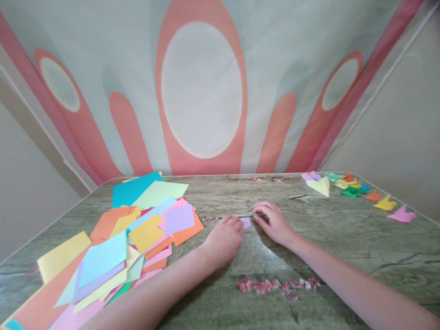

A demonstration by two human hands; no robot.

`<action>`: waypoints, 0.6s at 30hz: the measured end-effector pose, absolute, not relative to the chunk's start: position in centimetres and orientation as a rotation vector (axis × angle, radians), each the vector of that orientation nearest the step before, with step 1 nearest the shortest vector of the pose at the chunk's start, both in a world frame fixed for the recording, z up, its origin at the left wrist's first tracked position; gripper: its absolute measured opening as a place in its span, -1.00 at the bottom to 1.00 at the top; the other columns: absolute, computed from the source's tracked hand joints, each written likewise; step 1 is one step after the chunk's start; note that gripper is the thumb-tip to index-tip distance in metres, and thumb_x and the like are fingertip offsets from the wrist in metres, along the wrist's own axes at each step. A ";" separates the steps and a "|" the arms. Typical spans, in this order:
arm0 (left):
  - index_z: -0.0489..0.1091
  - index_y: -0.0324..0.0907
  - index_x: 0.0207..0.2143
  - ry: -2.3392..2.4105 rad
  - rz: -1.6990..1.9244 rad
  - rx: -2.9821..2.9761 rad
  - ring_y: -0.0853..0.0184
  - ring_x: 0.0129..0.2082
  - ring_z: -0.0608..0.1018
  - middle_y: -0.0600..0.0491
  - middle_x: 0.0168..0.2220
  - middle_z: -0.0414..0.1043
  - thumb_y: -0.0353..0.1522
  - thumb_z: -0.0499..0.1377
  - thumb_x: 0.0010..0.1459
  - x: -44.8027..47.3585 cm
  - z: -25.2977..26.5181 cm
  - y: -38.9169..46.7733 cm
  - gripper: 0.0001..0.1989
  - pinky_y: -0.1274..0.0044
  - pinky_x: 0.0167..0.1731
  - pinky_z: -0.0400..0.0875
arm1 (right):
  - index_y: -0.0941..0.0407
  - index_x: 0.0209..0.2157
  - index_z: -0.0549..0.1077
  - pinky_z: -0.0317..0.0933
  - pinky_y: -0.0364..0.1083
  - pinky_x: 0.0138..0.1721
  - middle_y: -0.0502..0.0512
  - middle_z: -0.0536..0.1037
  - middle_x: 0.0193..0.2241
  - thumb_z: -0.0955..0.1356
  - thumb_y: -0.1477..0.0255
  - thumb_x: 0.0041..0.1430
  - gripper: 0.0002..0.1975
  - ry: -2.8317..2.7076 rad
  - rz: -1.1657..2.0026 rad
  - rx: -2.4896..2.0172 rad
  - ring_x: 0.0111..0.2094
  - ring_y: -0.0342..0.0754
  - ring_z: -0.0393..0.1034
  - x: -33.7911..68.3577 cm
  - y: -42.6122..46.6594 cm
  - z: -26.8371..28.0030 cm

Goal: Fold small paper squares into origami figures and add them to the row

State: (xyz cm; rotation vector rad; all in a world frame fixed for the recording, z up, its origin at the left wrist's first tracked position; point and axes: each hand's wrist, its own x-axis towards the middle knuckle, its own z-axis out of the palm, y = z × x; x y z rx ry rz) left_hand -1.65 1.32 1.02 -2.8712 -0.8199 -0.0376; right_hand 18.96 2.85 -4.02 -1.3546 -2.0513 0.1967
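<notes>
A small lilac piece of paper [246,223] lies on the table between my two hands, its far part hidden under my fingers. My left hand [225,240] is closed over the left side of this paper, with the fingers curled down onto it. Just to the right, my right hand [273,223] holds nothing. Its fingers are bent, with a gap between thumb and forefinger, and it is apart from the paper's right edge.
A loose pile of coloured paper sheets [147,233] spreads over the table's left side. Several small folded paper figures [385,202] line the right, beside a cream folded piece [321,186]. A grey and pink cloth [202,167] hangs behind the wood-patterned table [343,247].
</notes>
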 end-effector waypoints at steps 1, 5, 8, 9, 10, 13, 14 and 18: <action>0.33 -0.33 -0.12 -0.821 -0.041 -2.873 0.21 -0.10 0.35 -0.13 -0.19 0.39 -0.47 -0.03 0.14 -1.7 1.0 1.3 -0.72 0.39 -0.03 0.13 | 0.05 -0.25 0.43 0.09 0.03 -0.09 0.10 0.40 -0.16 0.25 0.52 0.14 -0.82 -2.083 0.178 -1.297 -0.10 0.00 0.24 18.8 2.6 -3.9; 0.32 -0.34 -0.10 -0.822 -0.060 -2.869 0.21 -0.07 0.33 -0.13 -0.16 0.38 -0.47 -0.03 0.14 -1.7 1.0 1.3 -0.71 0.38 -0.03 0.13 | 0.00 -0.18 0.46 0.06 0.03 -0.07 0.08 0.41 -0.14 0.23 0.61 0.15 -0.69 -2.286 0.068 -1.125 -0.07 -0.01 0.21 17.8 1.6 -3.3; 0.32 -0.33 -0.10 -0.849 -0.071 -2.861 0.21 -0.07 0.33 -0.12 -0.16 0.37 -0.47 -0.03 0.14 -1.7 1.1 1.3 -0.71 0.39 -0.04 0.14 | 0.00 -0.18 0.47 0.04 0.03 -0.07 0.09 0.43 -0.17 0.24 0.55 0.18 -0.74 -2.384 -0.021 -1.138 -0.07 0.00 0.19 17.2 1.1 -2.9; 0.32 -0.32 -0.10 -0.858 -0.072 -2.857 0.21 -0.08 0.33 -0.11 -0.17 0.37 -0.47 -0.02 0.14 -1.6 1.1 1.3 -0.71 0.39 -0.05 0.15 | 0.00 -0.19 0.48 0.04 0.03 -0.07 0.10 0.44 -0.18 0.24 0.54 0.19 -0.75 -2.408 -0.043 -1.159 -0.08 -0.01 0.20 17.1 0.9 -2.8; 0.33 -0.31 -0.11 -0.864 -0.071 -2.852 0.20 -0.09 0.33 -0.11 -0.17 0.37 -0.46 -0.02 0.14 -1.6 1.1 1.3 -0.72 0.39 -0.05 0.15 | 0.01 -0.18 0.48 0.03 0.02 -0.07 0.10 0.45 -0.19 0.25 0.52 0.19 -0.76 -2.430 -0.060 -1.184 -0.08 -0.01 0.20 17.0 0.9 -2.6; 0.34 -0.31 -0.13 -0.868 -0.066 -2.831 0.20 -0.09 0.33 -0.10 -0.18 0.38 -0.46 0.00 0.14 -1.4 1.2 1.3 -0.73 0.38 -0.04 0.14 | 0.01 -0.18 0.48 0.02 0.00 -0.09 0.10 0.45 -0.20 0.24 0.52 0.19 -0.76 -2.480 -0.093 -1.263 -0.09 -0.01 0.20 17.0 0.7 -2.3; 0.35 -0.32 -0.13 -0.866 -0.065 -2.823 0.19 -0.08 0.32 -0.10 -0.17 0.38 -0.46 0.00 0.13 -1.4 1.2 1.3 -0.74 0.38 -0.03 0.14 | 0.00 -0.18 0.48 0.02 0.00 -0.10 0.10 0.45 -0.20 0.24 0.53 0.19 -0.75 -2.495 -0.097 -1.284 -0.10 -0.01 0.21 17.0 0.7 -2.2; 0.39 -0.32 -0.18 -0.841 -0.037 -2.791 0.16 -0.05 0.31 -0.12 -0.16 0.39 -0.44 0.04 0.12 -1.5 1.0 1.1 -0.76 0.36 -0.02 0.12 | -0.01 -0.16 0.47 0.02 -0.01 -0.15 0.09 0.44 -0.19 0.24 0.54 0.19 -0.73 -2.536 -0.095 -1.332 -0.13 -0.01 0.22 17.0 0.7 -1.9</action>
